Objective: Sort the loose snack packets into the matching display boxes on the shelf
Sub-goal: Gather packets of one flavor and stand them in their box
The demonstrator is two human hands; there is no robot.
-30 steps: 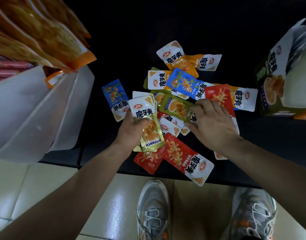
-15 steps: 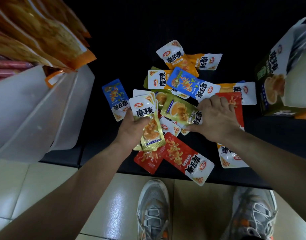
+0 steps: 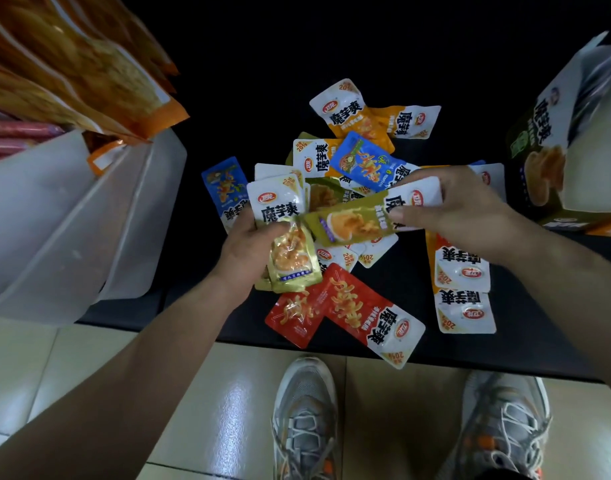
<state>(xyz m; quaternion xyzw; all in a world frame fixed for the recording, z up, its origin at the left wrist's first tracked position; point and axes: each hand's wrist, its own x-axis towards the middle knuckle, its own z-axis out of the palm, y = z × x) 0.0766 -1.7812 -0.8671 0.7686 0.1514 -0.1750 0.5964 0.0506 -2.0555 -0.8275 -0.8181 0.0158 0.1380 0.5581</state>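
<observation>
Head view. Shelf (image 3: 411, 282): dark, open room at the back and at the left front. A white box (image 3: 72, 220) stands at the left end, a green display box (image 3: 539, 161) at the right end.

Loose packets (image 3: 363, 157): heaped mid-shelf. One red packet (image 3: 370, 310) overhangs the front edge.

Writing: "魔芋爽" on the packets and the display box, with "20%" at the packet corners.

Left hand (image 3: 248, 247): fingers curled round a stack of gold packets (image 3: 290, 251), held above the heap.

Right hand (image 3: 460, 209): thumb and fingers pinch the white end of an olive-green packet (image 3: 352, 220). Its far end touches the stack.
</observation>
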